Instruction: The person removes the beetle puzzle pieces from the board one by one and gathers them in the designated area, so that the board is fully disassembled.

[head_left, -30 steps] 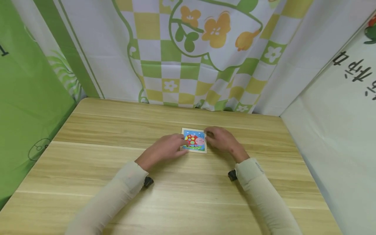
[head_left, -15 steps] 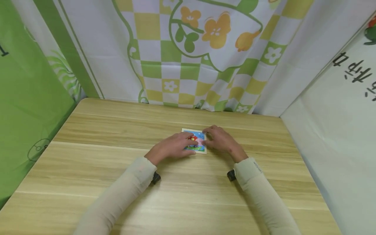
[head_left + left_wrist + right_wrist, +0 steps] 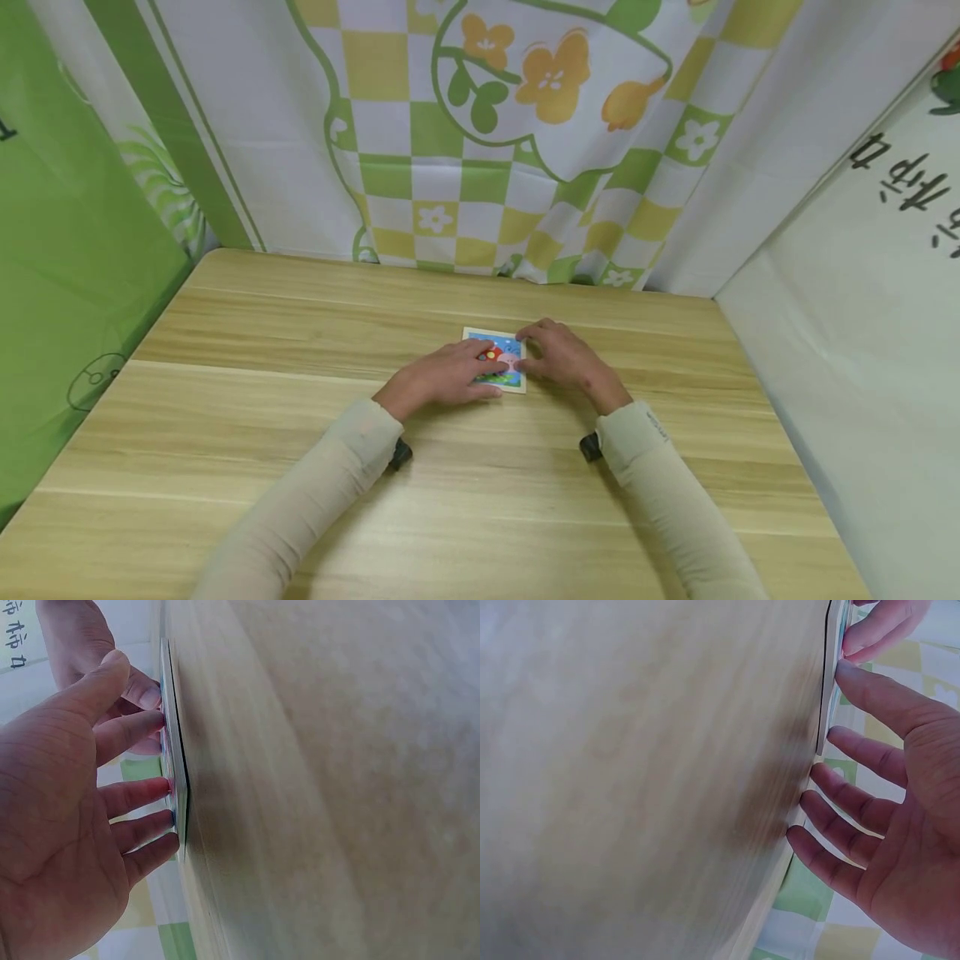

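Observation:
A thin square picture board (image 3: 513, 378) with a pale border and a red spotted ladybug on blue lies flat on the wooden table. My left hand (image 3: 448, 373) reaches over it from the left and covers part of the picture. In the left wrist view the spread fingertips (image 3: 161, 785) press on the board's face, and the thumb stays off it. My right hand (image 3: 564, 357) is at the board's right edge. The right wrist view shows its thumb and index fingertip (image 3: 835, 735) touching the board, while the other fingertips rest on the table past the corner.
The wooden table (image 3: 300, 308) runs back to a checked, flowered curtain (image 3: 480, 192). A green cloth (image 3: 82, 275) hangs on the left and a white sheet with black writing (image 3: 847, 350) on the right. A small black camera (image 3: 401, 454) sits under the left cuff.
My left hand has slid right across the picture, covering more of the ladybug. My right hand has shifted slightly left onto the board's edge. The board stays nearly in place.

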Action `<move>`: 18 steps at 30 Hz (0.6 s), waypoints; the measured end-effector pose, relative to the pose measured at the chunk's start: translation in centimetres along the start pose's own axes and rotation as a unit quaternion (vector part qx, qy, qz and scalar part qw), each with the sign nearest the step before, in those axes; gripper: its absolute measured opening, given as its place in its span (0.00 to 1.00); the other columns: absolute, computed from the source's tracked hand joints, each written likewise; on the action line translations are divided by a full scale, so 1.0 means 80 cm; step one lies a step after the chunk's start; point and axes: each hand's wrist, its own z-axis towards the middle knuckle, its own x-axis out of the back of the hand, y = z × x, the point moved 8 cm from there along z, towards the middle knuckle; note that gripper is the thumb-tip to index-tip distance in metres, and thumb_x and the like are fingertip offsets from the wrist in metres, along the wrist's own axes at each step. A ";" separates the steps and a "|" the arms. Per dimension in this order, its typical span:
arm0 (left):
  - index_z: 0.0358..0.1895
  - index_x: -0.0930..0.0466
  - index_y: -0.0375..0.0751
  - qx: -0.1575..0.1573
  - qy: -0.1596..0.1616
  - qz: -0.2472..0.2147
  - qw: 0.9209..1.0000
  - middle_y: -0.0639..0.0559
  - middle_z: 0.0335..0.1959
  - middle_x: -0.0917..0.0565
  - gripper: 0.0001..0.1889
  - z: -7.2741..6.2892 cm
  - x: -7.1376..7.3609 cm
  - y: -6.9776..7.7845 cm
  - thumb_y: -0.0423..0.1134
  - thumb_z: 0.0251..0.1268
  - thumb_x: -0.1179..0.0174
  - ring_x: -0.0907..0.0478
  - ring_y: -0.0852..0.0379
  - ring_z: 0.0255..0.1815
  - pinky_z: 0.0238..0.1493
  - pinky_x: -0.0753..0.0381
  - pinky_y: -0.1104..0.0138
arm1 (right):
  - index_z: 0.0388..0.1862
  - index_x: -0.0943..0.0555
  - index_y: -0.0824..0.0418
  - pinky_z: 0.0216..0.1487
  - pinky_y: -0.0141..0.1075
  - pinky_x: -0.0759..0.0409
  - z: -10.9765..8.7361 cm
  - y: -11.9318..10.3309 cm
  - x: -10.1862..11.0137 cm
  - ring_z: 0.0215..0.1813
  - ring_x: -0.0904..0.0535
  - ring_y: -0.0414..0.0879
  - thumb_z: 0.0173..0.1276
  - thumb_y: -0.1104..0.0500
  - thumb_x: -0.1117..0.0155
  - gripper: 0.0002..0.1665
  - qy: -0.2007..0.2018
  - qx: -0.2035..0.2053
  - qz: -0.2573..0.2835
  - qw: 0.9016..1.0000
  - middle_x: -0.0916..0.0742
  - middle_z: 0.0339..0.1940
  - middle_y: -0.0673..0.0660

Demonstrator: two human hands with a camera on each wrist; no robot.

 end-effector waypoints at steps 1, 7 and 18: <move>0.79 0.33 0.52 0.001 0.000 0.002 1.000 0.38 0.80 0.42 0.31 0.000 0.000 0.000 0.60 0.81 0.52 0.47 0.43 0.80 0.76 0.46 0.50 | 0.65 0.21 0.62 0.67 0.56 0.30 0.000 0.000 0.000 0.65 0.27 0.61 0.69 0.48 0.26 0.32 0.000 0.002 0.001 1.000 0.21 0.63 0.64; 0.78 0.32 0.53 -0.001 0.005 0.013 1.000 0.39 0.79 0.38 0.30 0.002 0.001 0.000 0.60 0.81 0.51 0.44 0.43 0.79 0.76 0.43 0.50 | 0.63 0.20 0.63 0.67 0.56 0.30 0.003 0.001 0.002 0.65 0.27 0.61 0.68 0.50 0.25 0.30 -0.008 0.003 0.009 1.000 0.21 0.62 0.66; 0.74 0.25 0.59 0.016 0.022 -0.032 0.999 0.44 0.77 0.35 0.25 0.008 0.007 -0.016 0.58 0.80 0.48 0.39 0.44 0.76 0.73 0.40 0.46 | 0.59 0.18 0.61 0.70 0.55 0.34 0.012 0.005 0.002 0.67 0.29 0.60 0.67 0.51 0.24 0.26 -0.024 -0.018 0.035 0.999 0.22 0.64 0.64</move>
